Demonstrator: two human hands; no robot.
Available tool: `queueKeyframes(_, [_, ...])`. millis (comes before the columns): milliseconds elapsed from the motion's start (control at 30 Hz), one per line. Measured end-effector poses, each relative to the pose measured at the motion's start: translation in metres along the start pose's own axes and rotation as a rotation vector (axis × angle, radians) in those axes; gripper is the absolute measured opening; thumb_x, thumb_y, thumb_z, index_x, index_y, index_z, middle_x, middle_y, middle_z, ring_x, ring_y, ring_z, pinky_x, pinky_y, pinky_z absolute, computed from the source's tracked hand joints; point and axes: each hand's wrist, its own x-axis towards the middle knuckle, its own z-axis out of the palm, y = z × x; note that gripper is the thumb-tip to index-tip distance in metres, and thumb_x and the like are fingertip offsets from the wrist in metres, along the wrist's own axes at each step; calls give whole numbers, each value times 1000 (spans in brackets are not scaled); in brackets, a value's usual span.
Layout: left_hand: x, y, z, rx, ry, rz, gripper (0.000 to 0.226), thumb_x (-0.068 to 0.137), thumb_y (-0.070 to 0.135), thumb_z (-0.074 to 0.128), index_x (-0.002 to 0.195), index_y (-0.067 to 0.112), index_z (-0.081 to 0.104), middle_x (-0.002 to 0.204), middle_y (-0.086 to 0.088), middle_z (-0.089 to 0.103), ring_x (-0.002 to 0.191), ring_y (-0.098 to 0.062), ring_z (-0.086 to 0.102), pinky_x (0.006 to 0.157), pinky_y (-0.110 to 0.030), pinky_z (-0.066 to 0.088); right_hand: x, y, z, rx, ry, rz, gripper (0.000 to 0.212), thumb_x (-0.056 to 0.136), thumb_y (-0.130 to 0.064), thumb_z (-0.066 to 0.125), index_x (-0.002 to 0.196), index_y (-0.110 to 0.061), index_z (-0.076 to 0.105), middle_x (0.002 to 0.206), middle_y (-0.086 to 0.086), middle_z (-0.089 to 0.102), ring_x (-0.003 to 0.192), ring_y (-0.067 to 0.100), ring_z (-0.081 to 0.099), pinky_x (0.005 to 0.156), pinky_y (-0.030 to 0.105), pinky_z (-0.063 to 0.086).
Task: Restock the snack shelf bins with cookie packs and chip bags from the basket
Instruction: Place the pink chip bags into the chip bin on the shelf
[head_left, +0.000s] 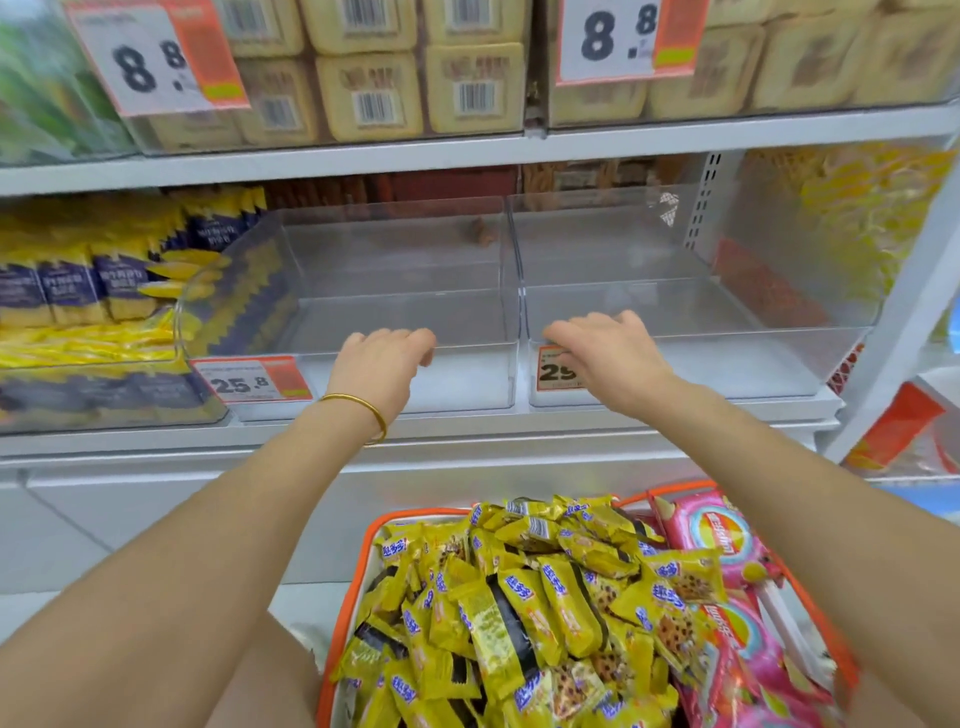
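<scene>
Two clear plastic bins stand side by side on the middle shelf, and I see nothing inside either. My left hand (382, 364) hangs over the front rim of the left bin (467, 317), fingers loosely curled and holding nothing. Over the front rim of the right bin (779, 312) my right hand (608, 351) reaches with loose fingers, covering part of a price tag. Below, an orange basket (371, 530) holds a heap of yellow cookie packs (519, 603) on the left and pink chip bags (727, 613) on the right.
A bin of blue and yellow snack packs (88, 291) sits left of the clear bins. The upper shelf carries tan packs (369, 93) behind 8.8 price cards. A white shelf post (904, 322) rises at the right. A 25.8 price tag (254, 384) hangs on the left bin's front.
</scene>
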Motion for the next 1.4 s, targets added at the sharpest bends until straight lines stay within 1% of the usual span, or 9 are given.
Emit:
queueKeyframes(633, [-56,14,-14,-57,86,24,38,82,-11,45,103,19,50,99,-1,63,96,-26,55,71,-30,23,-53,-19,-21,93,73,-69,23,98,-18,42,119,-23,51,105,-5,61,102,22,50,73,29,15])
queueKeyframes(767, [-59,18,-10,-71,103,-14,39,81,-10,48,109,16,56,100,-6,64,97,-31,55,76,-36,31,-54,-21,-23,37,17,-70,27,98,-21,41,124,-22,47,118,-2,58,109,24,45,81,34,26])
queueKeyframes(833, [-61,22,-11,-70,196,-3,47,75,-12,54,115,11,57,104,-13,62,95,-35,53,77,-41,37,-53,-19,-26,45,0,-79,33,96,-21,44,130,-20,47,123,3,56,112,28,45,86,38,32])
queueKeyframes(933, [-75,48,-14,-167,466,105,54,67,-11,52,118,7,55,112,-17,57,97,-35,47,77,-44,39,-74,-10,-42,197,265,-152,33,85,-12,49,115,-6,60,106,14,61,96,34,54,79,41,43])
queueKeyframes(1000, [-86,74,-10,-265,570,265,47,71,-7,49,114,10,54,112,-13,57,98,-32,48,80,-43,37,-102,1,-44,265,447,-69,21,82,-7,49,97,-4,64,87,11,61,82,28,51,69,38,41])
queueKeyframes(1067, [-92,96,1,-336,537,423,41,74,-4,48,111,13,54,110,-10,59,95,-30,50,77,-40,38,-130,14,-31,316,331,101,20,83,-9,47,92,-9,64,85,6,63,80,24,54,66,37,43])
queueKeyframes(1167, [-90,115,25,-355,318,563,33,76,0,47,105,12,57,105,-9,62,90,-28,52,72,-37,35,-148,38,4,294,-194,288,24,88,-9,46,100,-14,66,101,5,68,96,27,61,75,35,46])
queueKeyframes(1233, [-85,121,40,-372,162,582,32,77,5,45,104,14,58,105,-7,61,91,-29,54,74,-37,37,-143,49,20,311,-415,341,26,88,-5,46,105,-9,66,105,9,67,99,28,61,78,31,43])
queueKeyframes(1400, [-79,122,65,-458,-50,520,31,84,15,36,102,15,62,101,-3,61,93,-29,56,78,-43,46,-139,69,56,132,-628,531,25,88,3,47,109,-1,60,116,18,60,107,33,58,82,31,44])
